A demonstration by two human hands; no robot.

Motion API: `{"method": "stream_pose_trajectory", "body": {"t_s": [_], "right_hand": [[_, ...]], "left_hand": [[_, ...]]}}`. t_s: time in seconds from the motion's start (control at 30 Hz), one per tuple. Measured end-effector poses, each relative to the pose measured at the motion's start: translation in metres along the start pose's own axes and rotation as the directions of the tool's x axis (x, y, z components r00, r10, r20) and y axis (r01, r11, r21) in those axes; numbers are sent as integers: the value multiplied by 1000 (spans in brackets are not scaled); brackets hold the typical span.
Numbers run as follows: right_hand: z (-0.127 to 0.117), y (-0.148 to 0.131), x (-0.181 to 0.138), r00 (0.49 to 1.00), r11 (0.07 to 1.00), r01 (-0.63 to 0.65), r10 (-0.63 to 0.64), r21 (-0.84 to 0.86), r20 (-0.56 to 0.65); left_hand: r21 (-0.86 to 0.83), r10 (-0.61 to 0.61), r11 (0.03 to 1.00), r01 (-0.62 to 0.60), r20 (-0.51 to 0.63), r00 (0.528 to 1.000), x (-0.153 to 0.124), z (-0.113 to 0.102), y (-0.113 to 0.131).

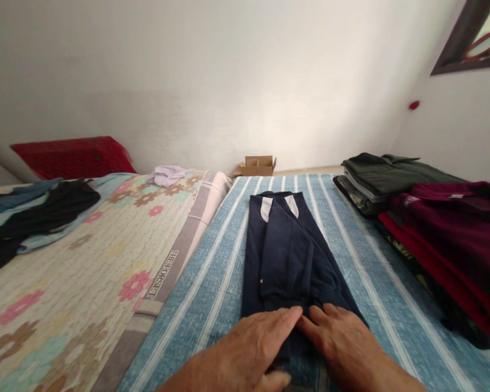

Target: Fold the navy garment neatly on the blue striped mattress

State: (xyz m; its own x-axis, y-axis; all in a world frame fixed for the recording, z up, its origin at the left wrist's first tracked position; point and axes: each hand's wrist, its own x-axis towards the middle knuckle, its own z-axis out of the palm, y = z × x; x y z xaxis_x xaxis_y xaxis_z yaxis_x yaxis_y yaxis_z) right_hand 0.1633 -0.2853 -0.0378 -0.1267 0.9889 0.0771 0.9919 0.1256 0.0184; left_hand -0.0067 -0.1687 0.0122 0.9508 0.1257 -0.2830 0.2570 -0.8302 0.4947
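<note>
A dark navy garment [283, 250] with white patches at its far end lies folded lengthwise on the blue striped sheet [212, 283]. My left hand [251, 343] lies flat on the garment's near end, fingers stretched out and pointing right. My right hand [345, 343] rests flat beside it on the same end, fingers stretched toward the left. The fingertips of both hands almost meet over the cloth. Neither hand grips anything.
Stacks of folded clothes, dark green [384, 177] and maroon and red [453, 239], sit at the right. A floral spread [90, 256] covers the left, with dark clothes [32, 215], a red pillow [71, 157] and a lilac cloth [167, 175]. A cardboard box [259, 165] stands by the wall.
</note>
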Motion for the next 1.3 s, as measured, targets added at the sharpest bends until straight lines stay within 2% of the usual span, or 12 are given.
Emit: {"method": "stream_pose_trajectory", "body": {"t_s": [0.2,0.33,0.63,0.87,1.0,1.03,1.1,1.13,1.17,1.23,1.3], "right_hand": [[-4,2,-1,1000,1000,9,-9,1,15],[2,3,-2,999,999,33,-34,-20,-14],[15,6,-3,962,994,105,-111,-34,-251],[17,8,-1,948,989,137,-145,-48,-283],[17,9,-2,950,988,154,-157,-35,-271],[18,10,-2,950,987,156,-159,-35,-270],[19,10,-1,947,986,161,-168,-45,-276],[20,10,-1,944,985,168,-175,-51,-280],[21,9,0,941,983,174,-183,-57,-286],[24,9,0,935,982,177,-190,-70,-300],[28,8,0,930,982,173,-189,-80,-314]], "left_hand": [[36,103,994,-101,-45,994,-19,5,-20],[93,113,990,-108,-54,992,-26,10,-27],[88,60,994,-58,-28,998,-21,12,-26],[-39,64,997,-63,21,998,-20,0,-30],[-274,144,953,-126,48,988,-15,-26,-40],[-346,137,931,-117,34,990,-11,-32,-46],[-450,33,891,-57,-61,998,2,-43,-66],[-476,-52,879,-23,-145,988,11,-46,-78],[-468,-162,883,21,-264,951,23,-48,-92],[-366,-339,916,163,-487,805,48,-50,-118],[-276,-437,899,340,-617,655,73,-51,-141]]}}
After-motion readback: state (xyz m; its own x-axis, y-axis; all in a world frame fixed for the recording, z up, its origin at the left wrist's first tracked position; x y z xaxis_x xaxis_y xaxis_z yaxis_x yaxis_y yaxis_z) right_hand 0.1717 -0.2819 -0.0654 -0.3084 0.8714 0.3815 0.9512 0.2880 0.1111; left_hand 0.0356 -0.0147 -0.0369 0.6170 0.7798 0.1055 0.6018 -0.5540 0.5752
